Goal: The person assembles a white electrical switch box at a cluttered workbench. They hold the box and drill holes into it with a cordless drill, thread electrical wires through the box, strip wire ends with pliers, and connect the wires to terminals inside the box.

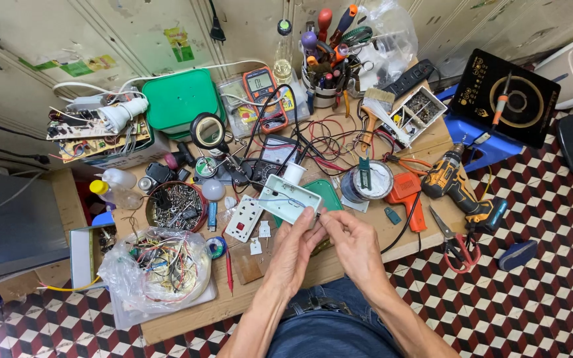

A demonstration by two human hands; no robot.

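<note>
**Two hands at an open white housing above a crowded repair bench**

Both hands meet just below the centre of the view. The left hand [291, 248] grasps one open white plastic housing [288, 197] by its near corner, thumb on the rim; thin wires lie inside the shell. The right hand [355, 244] has thumb and forefinger pinched together at the same corner, touching the housing's edge; whether they pinch a small part cannot be told.

The housing is held over the wooden workbench [313, 268]. At 9 o'clock from it lies one white socket faceplate [244, 219], and further on stands one round tin of screws [176, 207]. At 8 o'clock sits one clear plastic bag of wire scraps [156, 266]. At 12 o'clock lie one orange multimeter [264, 94] and one round magnifier [207, 130]. At 3 o'clock rest one roll of tape [368, 181], one orange glue gun [406, 197] and one yellow cordless drill [462, 189]. One pair of red-handled scissors [455, 244] lies at 4 o'clock. One cup of screwdrivers [327, 63] stands at 1 o'clock, beside one paintbrush [374, 109].
</note>
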